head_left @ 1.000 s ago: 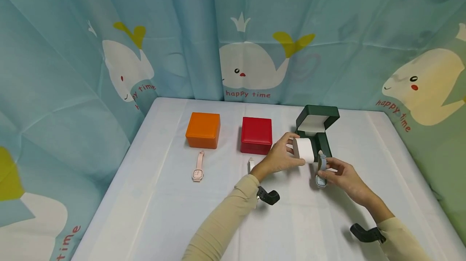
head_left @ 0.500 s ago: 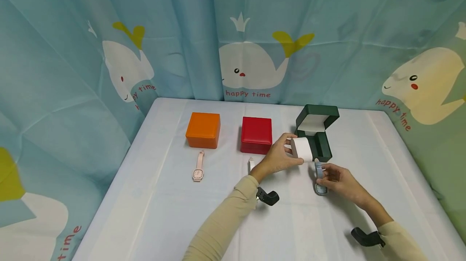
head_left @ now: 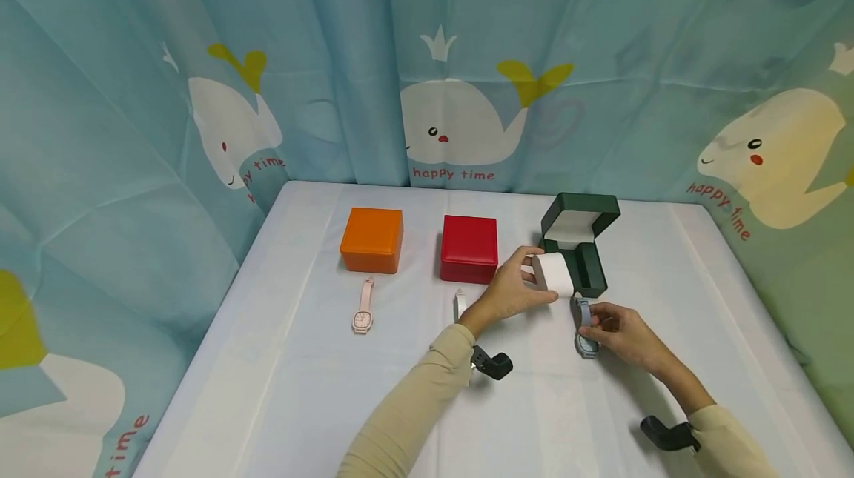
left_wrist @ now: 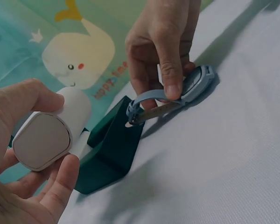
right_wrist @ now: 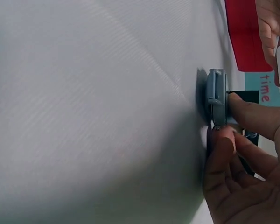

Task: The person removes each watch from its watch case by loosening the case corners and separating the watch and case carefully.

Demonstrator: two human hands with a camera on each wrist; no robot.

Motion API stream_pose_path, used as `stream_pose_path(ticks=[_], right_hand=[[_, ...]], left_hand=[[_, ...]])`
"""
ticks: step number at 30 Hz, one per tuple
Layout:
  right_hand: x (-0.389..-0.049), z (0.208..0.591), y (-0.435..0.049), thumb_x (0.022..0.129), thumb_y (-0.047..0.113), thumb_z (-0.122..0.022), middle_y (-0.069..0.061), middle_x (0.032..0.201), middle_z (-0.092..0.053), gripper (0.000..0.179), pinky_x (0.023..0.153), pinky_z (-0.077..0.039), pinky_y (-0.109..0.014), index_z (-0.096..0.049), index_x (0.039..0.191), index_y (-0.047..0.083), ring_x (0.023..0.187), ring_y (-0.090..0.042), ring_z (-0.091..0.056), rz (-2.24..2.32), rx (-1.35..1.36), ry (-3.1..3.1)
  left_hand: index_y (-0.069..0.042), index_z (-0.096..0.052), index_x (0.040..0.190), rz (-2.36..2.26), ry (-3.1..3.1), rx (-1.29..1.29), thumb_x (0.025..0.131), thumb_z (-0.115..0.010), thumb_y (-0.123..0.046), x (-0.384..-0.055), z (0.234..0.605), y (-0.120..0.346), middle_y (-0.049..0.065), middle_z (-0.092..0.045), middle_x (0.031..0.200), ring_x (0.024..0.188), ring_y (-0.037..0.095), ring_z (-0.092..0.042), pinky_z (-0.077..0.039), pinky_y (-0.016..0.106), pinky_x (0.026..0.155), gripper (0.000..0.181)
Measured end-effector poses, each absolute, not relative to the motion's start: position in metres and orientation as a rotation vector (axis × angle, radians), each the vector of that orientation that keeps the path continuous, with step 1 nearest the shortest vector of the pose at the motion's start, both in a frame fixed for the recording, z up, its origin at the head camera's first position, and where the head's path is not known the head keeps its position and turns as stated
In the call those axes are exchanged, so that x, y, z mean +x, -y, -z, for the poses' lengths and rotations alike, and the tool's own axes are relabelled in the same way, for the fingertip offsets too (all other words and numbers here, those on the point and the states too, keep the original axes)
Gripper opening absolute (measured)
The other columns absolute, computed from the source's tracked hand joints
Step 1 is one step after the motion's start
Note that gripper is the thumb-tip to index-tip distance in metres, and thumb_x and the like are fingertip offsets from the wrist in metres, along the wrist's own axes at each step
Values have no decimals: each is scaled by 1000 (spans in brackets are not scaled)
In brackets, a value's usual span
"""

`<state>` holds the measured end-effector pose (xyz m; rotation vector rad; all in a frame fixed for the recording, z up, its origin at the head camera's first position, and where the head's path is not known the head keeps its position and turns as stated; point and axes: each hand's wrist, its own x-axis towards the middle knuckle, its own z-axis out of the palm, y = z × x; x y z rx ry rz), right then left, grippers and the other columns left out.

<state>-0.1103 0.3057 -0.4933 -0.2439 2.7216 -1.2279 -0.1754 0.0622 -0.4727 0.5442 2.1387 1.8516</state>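
Note:
Between thumb and fingers, my left hand (head_left: 510, 290) grips a white watch cushion (head_left: 553, 275), raised in front of the green watch box (head_left: 591, 270). The box stands with its lid up. In the left wrist view the cushion (left_wrist: 60, 126) shows its flat oval end. My right hand (head_left: 626, 331) pinches a light blue wristwatch (head_left: 586, 330) just in front of the box. In the left wrist view the watch's strap (left_wrist: 151, 95) is looped, its buckle end near the box's edge. The right wrist view shows the watch (right_wrist: 217, 95) close over the white cloth.
A closed orange box (head_left: 372, 239) and a closed red box (head_left: 469, 248) stand to the left. A pink watch (head_left: 363, 307) lies before the orange box. A white watch strap (head_left: 460, 301) shows partly behind my left arm. A whale-print curtain (head_left: 347, 93) hangs behind the table.
My right hand has drawn the blue watch slightly toward me and lowered it, away from the box. My left hand has shifted slightly left with the cushion.

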Motion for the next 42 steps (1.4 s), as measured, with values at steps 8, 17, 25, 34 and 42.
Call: stream_pose_path(ticks=[8, 17, 25, 34, 42], right_hand=[[-113, 491, -303, 87, 4, -79, -6, 87, -61, 34, 62, -51, -27, -64, 110, -16, 79, -22, -63, 1151, -243, -2735], [-114, 486, -302, 88, 10, -80, -6, 90, -62, 39, 64, -51, -28, -63, 113, -16, 84, -26, -64, 1101, -190, -2705], [-112, 484, -301, 88, 10, -80, -6, 88, -60, 39, 63, -50, -28, -63, 113, -15, 83, -25, -61, 1110, -166, -2682], [-115, 480, -303, 89, 13, -78, -5, 87, -61, 48, 63, -50, -30, -57, 120, -17, 83, -24, -63, 1105, -198, -2690], [-120, 470, -309, 96, 15, -69, -7, 84, -61, 29, 54, -45, -27, -66, 112, -9, 72, -17, -55, 1123, -141, -2928]], left_hand=[[-8, -46, 145, -1851, -2124, 555, 83, -84, -7, -177, 473, -61, 0, -57, 119, 93, 6, -61, -53, 22, 78, 73], [-9, -46, 145, -1842, -2144, 543, 83, -84, -9, -177, 473, -61, -1, -57, 120, 93, 5, -61, -53, 22, 78, 72], [-10, -46, 145, -1835, -2144, 553, 84, -84, -9, -177, 474, -62, 0, -57, 121, 93, 5, -61, -52, 22, 79, 71], [-10, -47, 144, -1819, -2165, 543, 83, -85, -10, -176, 472, -62, 1, -58, 121, 93, 5, -61, -51, 21, 79, 72], [-11, -47, 144, -1777, -2191, 536, 82, -86, -12, -176, 472, -63, 1, -59, 122, 93, 6, -61, -50, 22, 79, 73]])
